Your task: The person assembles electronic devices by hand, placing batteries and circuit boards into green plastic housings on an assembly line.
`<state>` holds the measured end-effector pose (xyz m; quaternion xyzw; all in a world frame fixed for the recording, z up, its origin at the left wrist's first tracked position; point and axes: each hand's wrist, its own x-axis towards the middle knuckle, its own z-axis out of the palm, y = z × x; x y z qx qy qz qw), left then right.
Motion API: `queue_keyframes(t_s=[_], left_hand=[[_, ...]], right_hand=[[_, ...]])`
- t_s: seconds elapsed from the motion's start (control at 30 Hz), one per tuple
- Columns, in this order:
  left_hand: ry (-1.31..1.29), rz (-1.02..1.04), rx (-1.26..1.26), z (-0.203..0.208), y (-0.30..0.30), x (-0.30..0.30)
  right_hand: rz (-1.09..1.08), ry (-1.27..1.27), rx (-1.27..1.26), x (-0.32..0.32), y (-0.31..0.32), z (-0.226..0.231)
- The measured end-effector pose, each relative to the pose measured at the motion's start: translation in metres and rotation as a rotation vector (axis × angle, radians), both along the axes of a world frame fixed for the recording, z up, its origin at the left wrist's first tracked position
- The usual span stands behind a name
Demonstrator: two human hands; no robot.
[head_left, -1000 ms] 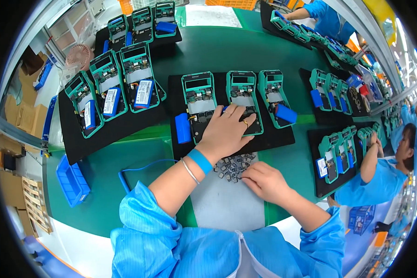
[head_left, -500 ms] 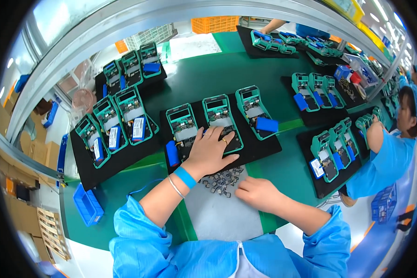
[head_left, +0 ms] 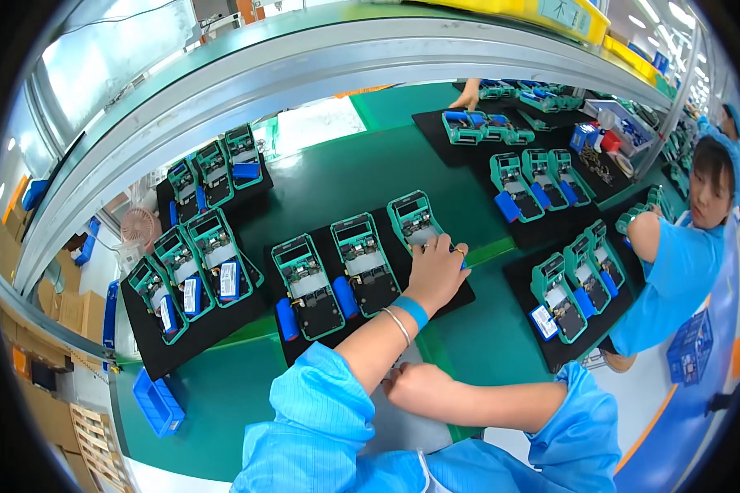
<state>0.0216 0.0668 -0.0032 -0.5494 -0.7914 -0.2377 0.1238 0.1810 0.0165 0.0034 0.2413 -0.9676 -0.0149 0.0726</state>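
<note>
Three green device housings with exposed circuitry stand in a row on a black mat (head_left: 457,301): a left housing (head_left: 306,279), a middle housing (head_left: 365,256) and a right housing (head_left: 411,215). My left hand (head_left: 437,275) reaches over the right housing, fingers curled on a blue battery pack (head_left: 466,263) that mostly hides beneath them. Another blue battery pack (head_left: 344,297) lies against the middle housing's left side, and a third blue battery pack (head_left: 288,319) beside the left one. Below my left forearm, my right hand (head_left: 419,384) is closed over the grey sheet (head_left: 436,423); its fingertips are hidden.
Further housings with batteries sit on a left mat (head_left: 152,349) and on a right mat (head_left: 518,287). A blue bin (head_left: 158,403) stands at the table's left edge. A co-worker (head_left: 674,255) sits at the right; another person's hand (head_left: 469,94) reaches in at the back. A metal rail (head_left: 321,62) crosses above.
My left hand has moved from the middle housing to the right one. The middle housing's battery now shows at its left side. My right hand has shifted left, and the view has tilted.
</note>
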Motion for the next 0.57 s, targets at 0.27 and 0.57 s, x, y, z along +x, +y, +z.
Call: queue_keyframes(t_s=[0.27, 0.57], left_hand=[[-0.251, -0.162, 0.137, 0.036, -0.025, -0.035], [0.178, 0.173, 0.124, 0.017, -0.058, -0.066]], right_hand=[[0.058, -0.073, -0.098, -0.007, 0.001, 0.008], [0.041, -0.196, -0.060, -0.011, -0.006, 0.021]])
